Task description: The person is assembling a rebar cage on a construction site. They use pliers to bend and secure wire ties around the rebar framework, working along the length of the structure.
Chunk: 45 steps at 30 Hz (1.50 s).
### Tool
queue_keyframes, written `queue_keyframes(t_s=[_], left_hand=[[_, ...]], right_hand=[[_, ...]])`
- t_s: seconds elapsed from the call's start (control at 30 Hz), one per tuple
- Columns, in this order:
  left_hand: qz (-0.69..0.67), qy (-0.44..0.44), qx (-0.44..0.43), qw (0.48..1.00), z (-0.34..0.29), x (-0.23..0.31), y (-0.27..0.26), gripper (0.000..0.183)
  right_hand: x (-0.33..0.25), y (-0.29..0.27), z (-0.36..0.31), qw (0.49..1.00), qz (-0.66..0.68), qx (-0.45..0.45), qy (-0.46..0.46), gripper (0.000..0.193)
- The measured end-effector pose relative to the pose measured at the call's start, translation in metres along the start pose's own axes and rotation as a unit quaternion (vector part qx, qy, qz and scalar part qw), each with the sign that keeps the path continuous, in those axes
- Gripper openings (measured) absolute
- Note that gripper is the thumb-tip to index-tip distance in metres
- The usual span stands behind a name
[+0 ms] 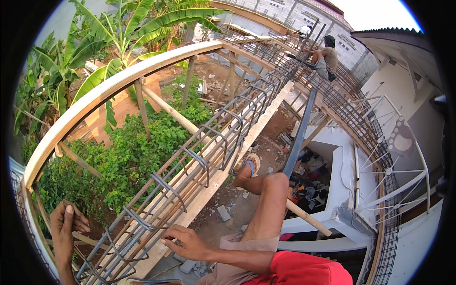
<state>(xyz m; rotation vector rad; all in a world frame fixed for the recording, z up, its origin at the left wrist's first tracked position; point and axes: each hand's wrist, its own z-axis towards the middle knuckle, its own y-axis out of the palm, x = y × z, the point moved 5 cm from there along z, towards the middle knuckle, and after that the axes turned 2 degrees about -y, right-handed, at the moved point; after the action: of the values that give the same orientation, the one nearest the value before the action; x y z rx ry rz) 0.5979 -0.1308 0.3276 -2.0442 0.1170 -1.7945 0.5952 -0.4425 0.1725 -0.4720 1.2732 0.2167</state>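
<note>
The person is working along the rebar cage [190, 166] lying on the plank form, right hand [186, 241] gripping a bar, left hand [66, 219] half-closed beside it, seemingly empty; many stirrups are sitting placed, ties being too small to judge.

Daylit building site: banana plants [118, 28], green shrubs [128, 152], grey block wall [285, 12], white house wall [403, 90].

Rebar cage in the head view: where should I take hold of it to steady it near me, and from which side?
Probably grip a top lengthwise bar of the rebar cage between two stirrups, from above on the right, where the right hand already rests. The bars are thin enough to wrap, and the wooden formwork board blocks the left, where the left hand hovers.
</note>
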Motion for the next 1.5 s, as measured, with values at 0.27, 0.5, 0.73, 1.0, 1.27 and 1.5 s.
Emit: queue_keyframes(t_s=[0.27, 0.5, 0.73, 1.0, 1.27, 1.5], left_hand=[[0.04, -0.029, -0.08, 0.996, -0.005, -0.019, 0.014, 0.037], [0.015, -0.062, -0.151, 0.986, -0.009, -0.029, 0.038, 0.035], [0.017, -0.14, -0.201, 0.969, -0.014, -0.051, 0.054, 0.033], [-0.04, -0.072, -0.09, 0.993, 0.002, -0.027, 0.035, 0.032], [0.05, -0.04, -0.104, 0.993, 0.009, -0.018, 0.04, 0.031], [0.117, 0.039, -0.292, 0.948, -0.003, -0.032, 0.087, 0.03]], right_hand=[[0.003, 0.014, 0.004, 0.999, -0.007, -0.017, -0.032, 0.018], [0.007, 0.021, -0.002, 0.999, 0.034, -0.035, 0.018, 0.022], [0.017, 0.038, -0.005, 0.995, 0.075, -0.017, 0.07, 0.036], [0.031, 0.055, -0.009, 0.976, 0.153, -0.041, 0.151, 0.027], [0.034, 0.053, -0.011, 0.972, 0.174, -0.011, 0.159, 0.035], [0.022, 0.061, -0.008, 0.979, 0.148, -0.023, 0.141, 0.034]])
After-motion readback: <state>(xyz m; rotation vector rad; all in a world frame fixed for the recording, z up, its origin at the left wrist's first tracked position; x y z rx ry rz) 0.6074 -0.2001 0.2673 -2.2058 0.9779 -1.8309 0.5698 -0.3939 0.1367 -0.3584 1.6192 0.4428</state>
